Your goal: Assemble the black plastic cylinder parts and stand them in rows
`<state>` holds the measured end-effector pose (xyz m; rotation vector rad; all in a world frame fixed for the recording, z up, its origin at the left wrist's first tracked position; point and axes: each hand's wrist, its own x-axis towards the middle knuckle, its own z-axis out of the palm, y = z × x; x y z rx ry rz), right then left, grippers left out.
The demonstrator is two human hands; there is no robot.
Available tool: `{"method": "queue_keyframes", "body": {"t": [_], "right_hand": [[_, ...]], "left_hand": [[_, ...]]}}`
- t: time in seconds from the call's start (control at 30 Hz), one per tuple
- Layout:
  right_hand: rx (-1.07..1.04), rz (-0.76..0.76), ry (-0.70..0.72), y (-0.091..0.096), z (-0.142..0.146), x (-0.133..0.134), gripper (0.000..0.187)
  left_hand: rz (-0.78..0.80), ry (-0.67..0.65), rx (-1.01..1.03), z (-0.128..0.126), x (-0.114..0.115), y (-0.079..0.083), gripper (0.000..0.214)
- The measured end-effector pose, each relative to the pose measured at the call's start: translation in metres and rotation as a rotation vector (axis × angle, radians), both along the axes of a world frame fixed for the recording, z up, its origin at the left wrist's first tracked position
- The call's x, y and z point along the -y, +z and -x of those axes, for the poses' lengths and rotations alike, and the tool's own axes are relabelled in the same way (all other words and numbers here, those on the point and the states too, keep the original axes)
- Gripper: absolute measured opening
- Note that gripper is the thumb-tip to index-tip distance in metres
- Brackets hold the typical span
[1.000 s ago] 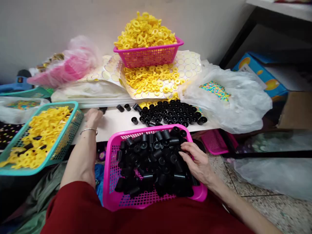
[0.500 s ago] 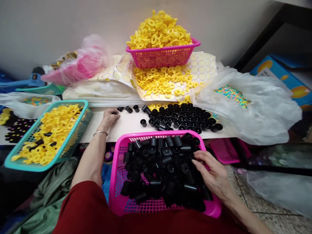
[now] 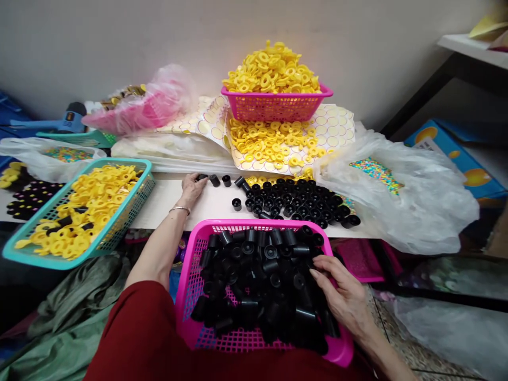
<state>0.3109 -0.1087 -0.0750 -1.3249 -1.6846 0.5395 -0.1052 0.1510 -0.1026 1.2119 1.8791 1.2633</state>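
Note:
On the white tabletop, my left hand (image 3: 193,189) has its fingers closed around a small black plastic cylinder, mostly hidden by them. Beside the fingertips stand more black cylinders (image 3: 214,181) in a loose row. My right hand (image 3: 344,290) reaches over the right rim of a pink basket (image 3: 183,296) in front of me. Its fingers are apart and bent, the tips touching black cylinders inside; none is visibly gripped. The basket is heaped with black cylinders (image 3: 273,267) lying at all angles. Many more black cylinders (image 3: 297,200) stand close together on the table beyond it.
A turquoise basket (image 3: 145,165) of yellow rings stands at left. At the back, another pink basket (image 3: 273,106) overflows with yellow rings (image 3: 273,143), some lying on a sticker sheet (image 3: 337,124). A plastic bag (image 3: 420,206) with coloured beads lies right. A heat gun (image 3: 71,119) lies far left.
The view has tilted up and shifted slightly. My left hand is closer to the row of black cylinders. My right hand stays at the pink basket's right side.

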Motion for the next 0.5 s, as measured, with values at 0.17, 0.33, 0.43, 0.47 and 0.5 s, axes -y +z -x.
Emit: {"method": "queue_keyframes", "body": {"t": [0.17,0.33,0.43,0.47,0.5], "right_hand": [[-0.010,-0.027,-0.003,-0.001,0.000,0.001,0.005],[-0.018,0.013,0.018,0.002,-0.001,0.000,0.005],[-0.020,0.032,0.016,0.003,0.000,0.000,0.008],[-0.023,0.034,0.012,0.003,0.000,0.000,0.008],[-0.027,0.038,0.010,0.003,0.000,0.000,0.009]], "left_hand": [[-0.046,0.069,0.178,-0.007,0.005,0.001,0.016],[0.077,0.102,0.451,0.008,0.019,0.016,0.011],[0.167,0.095,0.563,0.016,0.025,0.024,0.014],[0.184,0.098,0.589,0.018,0.027,0.025,0.015],[0.195,0.104,0.610,0.018,0.028,0.025,0.015]]}}
